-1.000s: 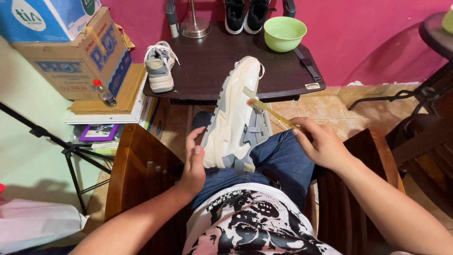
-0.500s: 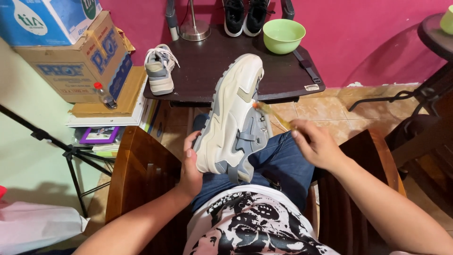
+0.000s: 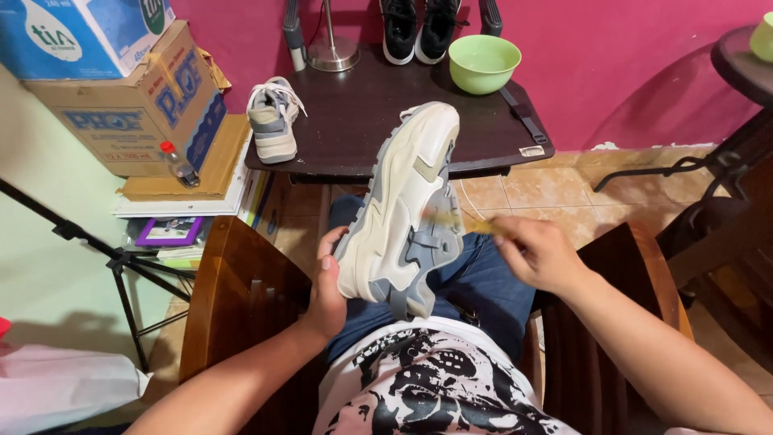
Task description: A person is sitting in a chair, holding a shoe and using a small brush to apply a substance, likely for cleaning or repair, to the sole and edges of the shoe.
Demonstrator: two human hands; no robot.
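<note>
Sneaker (image 3: 407, 205) propped on lap, sole tipped further leftward than a second ago. Left hand (image 3: 328, 286) cupping heel; right hand (image 3: 538, 254) pinching blurred brush (image 3: 451, 219), now drawn onto grey side panel. Scrubbing underway.

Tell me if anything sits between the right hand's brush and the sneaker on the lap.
Nothing visible does. The right hand holds a thin brush, blurred, whose tip lies against the side of the white and grey sneaker. The left hand grips the sneaker's heel end from the other side, away from the brush.
</note>
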